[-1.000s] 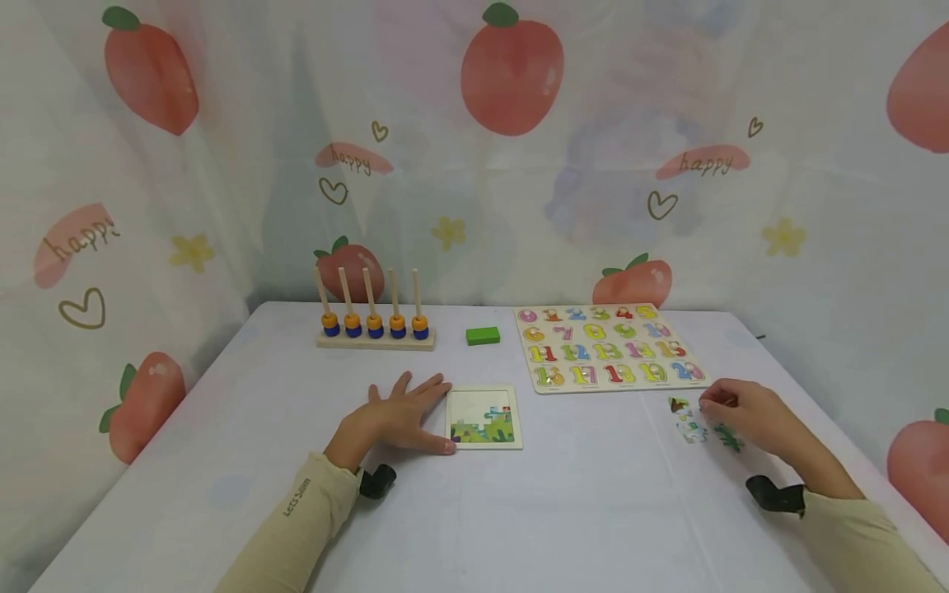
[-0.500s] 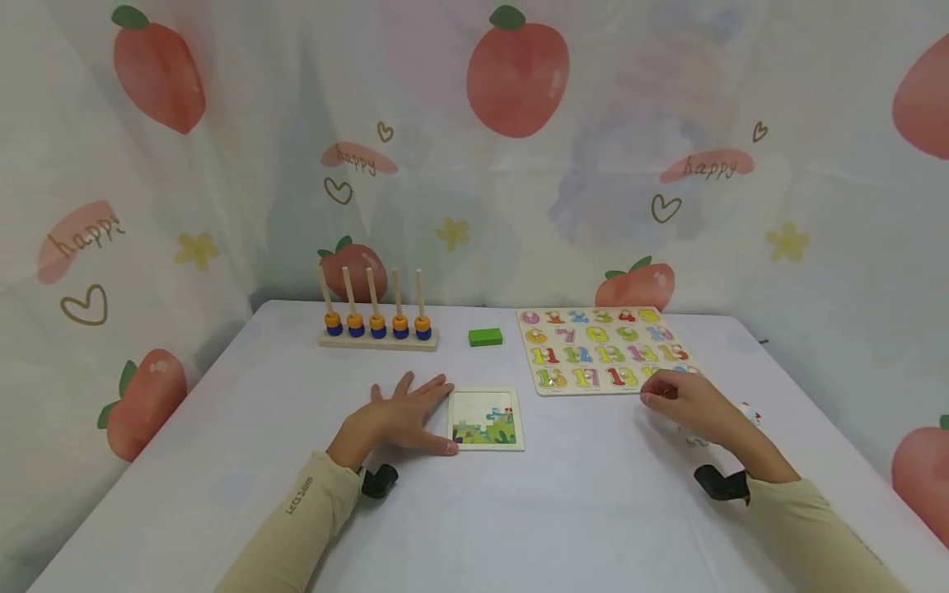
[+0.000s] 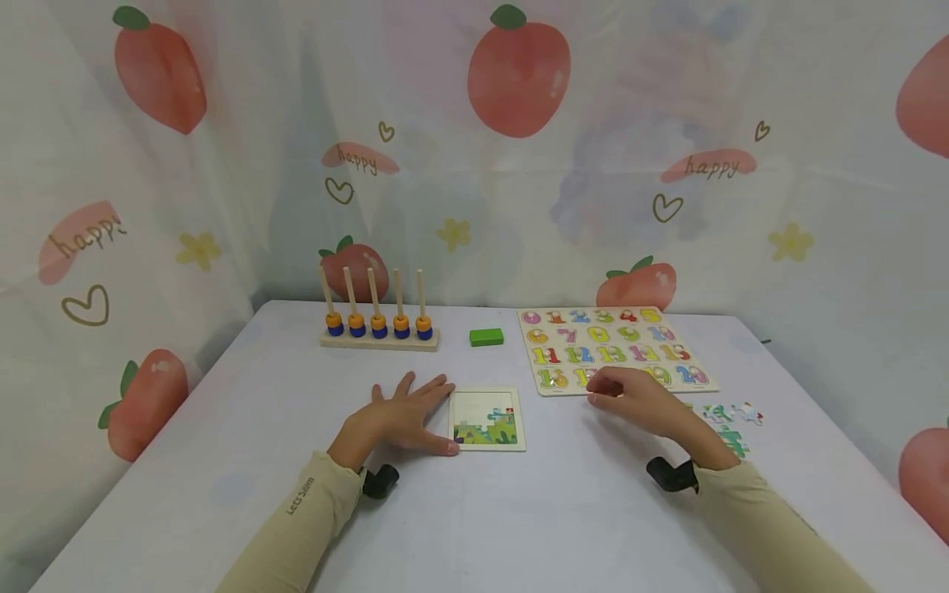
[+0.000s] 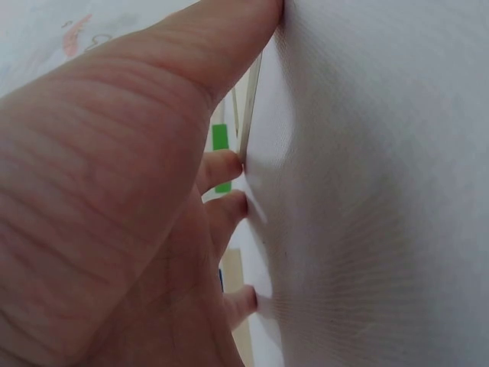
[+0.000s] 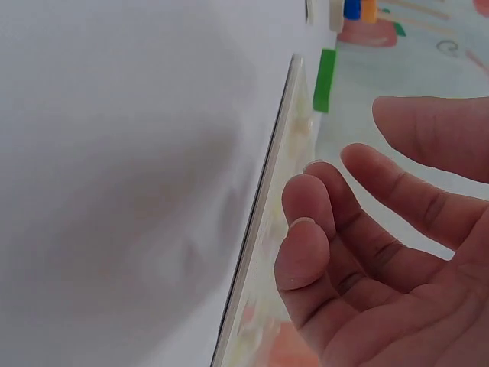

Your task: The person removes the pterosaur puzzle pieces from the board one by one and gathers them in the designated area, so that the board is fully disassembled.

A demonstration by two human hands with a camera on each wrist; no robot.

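My left hand [image 3: 396,420] lies with spread fingers at the left side of a small square jigsaw puzzle tray [image 3: 521,420]. Its thumb and index fingertip touch the tray's edge. Green and yellow pieces [image 3: 485,432] fill the lower part of the tray; its upper left shows bare white. My right hand [image 3: 639,399] hovers above the table just in front of the number board [image 3: 544,387]. In the right wrist view its fingers [image 5: 374,245] are loosely bent, the thumb apart from them, with nothing seen between. Several loose jigsaw pieces [image 3: 732,441] lie right of it, partly hidden by the forearm.
A bead-and-peg counting stand [image 3: 378,344] stands at the back left, with orange and blue beads on its pegs. Beside it lies a green block [image 3: 486,338]. A printed curtain [image 3: 474,206] hangs behind the white table [image 3: 519,527].
My right hand has moved left from the loose pieces to a spot before the number board, uncovering some of them. The left hand has stayed at the tray.
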